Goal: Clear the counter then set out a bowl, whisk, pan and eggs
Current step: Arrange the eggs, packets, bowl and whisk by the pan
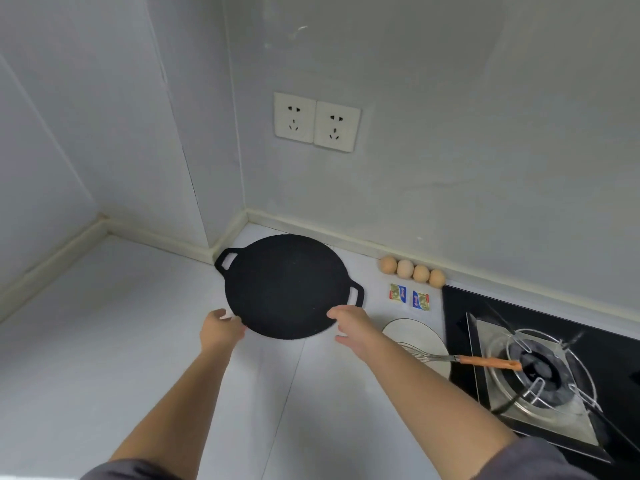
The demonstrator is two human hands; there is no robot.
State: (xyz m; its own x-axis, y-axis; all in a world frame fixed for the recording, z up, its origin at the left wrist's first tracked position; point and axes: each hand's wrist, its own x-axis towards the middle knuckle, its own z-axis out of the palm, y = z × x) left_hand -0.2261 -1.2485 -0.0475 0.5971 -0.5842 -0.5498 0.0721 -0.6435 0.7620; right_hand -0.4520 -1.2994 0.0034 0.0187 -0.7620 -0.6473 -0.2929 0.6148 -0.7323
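A flat black pan [287,285] with two loop handles lies on the white counter [104,341] near the back corner. My left hand [221,329] touches its near-left rim with relaxed fingers. At the near-right rim my right hand [349,323] is spread open, its thumb by the pan's edge. Several brown eggs [412,270] sit in a row against the back wall. A white bowl [419,332] stands to the right of the pan, partly hidden by my right forearm. A wire whisk [485,361] with an orange handle rests across the bowl and points over the stove.
Two small butter packets [410,296] lie between the eggs and the bowl. A black gas stove [540,368] with a metal pan support fills the right side. Two wall sockets [317,122] are above the pan. Walls close off the back and the left.
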